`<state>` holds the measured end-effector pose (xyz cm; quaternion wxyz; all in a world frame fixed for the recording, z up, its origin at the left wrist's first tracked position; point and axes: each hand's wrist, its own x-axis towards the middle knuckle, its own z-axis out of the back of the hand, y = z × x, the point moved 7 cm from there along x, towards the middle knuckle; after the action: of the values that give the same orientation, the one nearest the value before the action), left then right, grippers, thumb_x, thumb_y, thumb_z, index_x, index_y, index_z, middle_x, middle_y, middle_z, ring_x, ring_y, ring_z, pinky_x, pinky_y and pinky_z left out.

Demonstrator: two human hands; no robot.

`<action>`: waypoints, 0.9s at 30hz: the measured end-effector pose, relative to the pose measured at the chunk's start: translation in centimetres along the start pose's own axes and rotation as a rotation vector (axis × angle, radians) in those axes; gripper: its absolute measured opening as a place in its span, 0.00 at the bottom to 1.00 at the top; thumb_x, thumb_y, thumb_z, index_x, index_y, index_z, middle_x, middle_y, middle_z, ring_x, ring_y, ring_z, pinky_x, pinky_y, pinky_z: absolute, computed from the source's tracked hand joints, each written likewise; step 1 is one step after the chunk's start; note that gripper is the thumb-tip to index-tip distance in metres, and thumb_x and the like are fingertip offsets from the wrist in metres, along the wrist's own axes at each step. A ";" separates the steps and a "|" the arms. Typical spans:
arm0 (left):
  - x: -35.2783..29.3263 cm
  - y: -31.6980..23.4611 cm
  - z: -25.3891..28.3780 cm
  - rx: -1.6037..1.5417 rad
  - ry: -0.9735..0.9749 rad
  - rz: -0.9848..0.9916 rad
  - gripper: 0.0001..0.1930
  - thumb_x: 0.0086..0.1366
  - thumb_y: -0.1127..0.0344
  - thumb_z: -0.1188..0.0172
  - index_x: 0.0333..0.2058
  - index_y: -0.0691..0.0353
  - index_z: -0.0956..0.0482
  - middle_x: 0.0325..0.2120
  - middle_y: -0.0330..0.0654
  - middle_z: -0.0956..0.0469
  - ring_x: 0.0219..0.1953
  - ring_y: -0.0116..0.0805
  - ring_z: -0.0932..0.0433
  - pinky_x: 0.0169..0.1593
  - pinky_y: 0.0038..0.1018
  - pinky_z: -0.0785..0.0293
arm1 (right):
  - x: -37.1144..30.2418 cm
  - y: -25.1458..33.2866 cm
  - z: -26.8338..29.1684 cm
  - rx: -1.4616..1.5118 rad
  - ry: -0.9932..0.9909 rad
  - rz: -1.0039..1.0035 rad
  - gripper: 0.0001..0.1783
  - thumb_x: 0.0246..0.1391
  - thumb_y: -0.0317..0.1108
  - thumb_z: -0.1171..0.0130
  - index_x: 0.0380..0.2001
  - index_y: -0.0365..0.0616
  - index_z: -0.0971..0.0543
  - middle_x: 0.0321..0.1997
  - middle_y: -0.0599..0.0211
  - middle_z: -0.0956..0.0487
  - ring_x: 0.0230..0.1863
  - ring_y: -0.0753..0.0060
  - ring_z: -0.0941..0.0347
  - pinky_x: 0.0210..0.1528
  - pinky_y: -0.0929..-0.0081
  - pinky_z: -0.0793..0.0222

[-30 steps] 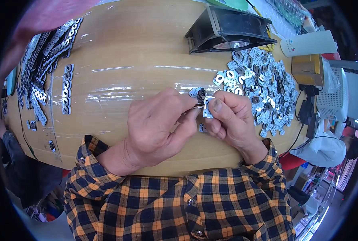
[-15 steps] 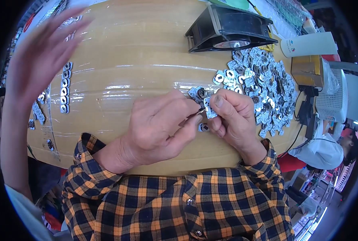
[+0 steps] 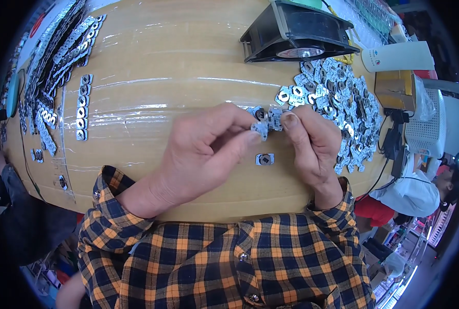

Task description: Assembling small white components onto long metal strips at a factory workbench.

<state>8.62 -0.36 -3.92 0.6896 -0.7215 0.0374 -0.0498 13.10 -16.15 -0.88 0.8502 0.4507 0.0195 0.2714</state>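
Note:
Between the thumb and forefinger of my left hand (image 3: 204, 152), a small white circuit board (image 3: 260, 130) is pinched. My right hand (image 3: 314, 144) has its fingers closed on another small circuit board (image 3: 276, 119), close beside the first. Whether the two pieces touch is hard to make out. Just behind them a board with a round dark part (image 3: 261, 114) shows partly, the rest covered by my fingers. Below my hands a single small board (image 3: 264, 159) with a dark round part lies on the table.
A heap of small boards (image 3: 350, 118) spreads at the right, behind it a black fan (image 3: 296, 33), a white cylinder (image 3: 397, 56) and a cardboard box (image 3: 394, 90). One board strip (image 3: 82, 110) lies at left, near stacked strips (image 3: 52, 62). Another person's sleeve (image 3: 15, 195) is at far left.
My hands have drawn slightly apart, the right one moving right, and a board now shows in my left fingers. Another person's raised arm has left the upper left, uncovering the stacked strips.

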 end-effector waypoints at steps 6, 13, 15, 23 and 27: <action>0.1 -1.2 -0.3 0.104 0.037 -0.225 0.07 0.63 0.78 0.42 0.41 0.69 0.21 0.29 0.37 0.20 0.25 0.16 0.26 0.27 0.13 0.31 | 0.3 0.8 -0.7 0.045 0.133 0.137 0.12 0.61 0.28 0.45 0.24 0.36 0.24 0.18 0.69 0.29 0.18 0.76 0.36 0.22 0.79 0.43; -0.1 0.3 -0.4 -0.119 0.059 0.124 0.07 0.65 0.75 0.41 0.41 0.68 0.21 0.29 0.37 0.19 0.25 0.17 0.24 0.26 0.12 0.30 | 0.2 0.0 0.1 0.112 0.024 0.015 0.14 0.62 0.30 0.47 0.24 0.35 0.22 0.19 0.71 0.27 0.19 0.82 0.33 0.21 0.81 0.42; -0.1 0.7 -0.2 -0.231 0.037 0.212 0.07 0.65 0.73 0.40 0.41 0.69 0.21 0.28 0.38 0.19 0.25 0.17 0.23 0.25 0.12 0.29 | -0.1 0.0 -1.0 0.362 0.146 -0.150 0.13 0.62 0.28 0.46 0.23 0.35 0.23 0.17 0.70 0.27 0.18 0.81 0.33 0.20 0.80 0.40; -0.1 0.4 0.0 -0.220 0.039 0.221 0.06 0.65 0.73 0.40 0.39 0.69 0.21 0.28 0.39 0.19 0.24 0.18 0.22 0.24 0.11 0.28 | -0.4 -0.4 -1.4 0.451 0.168 -0.257 0.14 0.64 0.31 0.47 0.26 0.36 0.21 0.16 0.72 0.26 0.17 0.85 0.34 0.20 0.83 0.40; -0.3 0.2 -0.3 -0.205 0.062 0.161 0.06 0.65 0.73 0.40 0.39 0.69 0.21 0.28 0.39 0.19 0.24 0.18 0.22 0.24 0.11 0.28 | -0.4 -0.1 -2.0 0.386 0.222 -0.157 0.16 0.65 0.33 0.48 0.26 0.36 0.21 0.16 0.73 0.26 0.16 0.87 0.36 0.19 0.85 0.43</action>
<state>8.29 -0.67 -4.11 0.6124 -0.7811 0.1212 -0.0124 12.23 -14.85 -2.21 0.7594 0.5695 0.1993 0.2434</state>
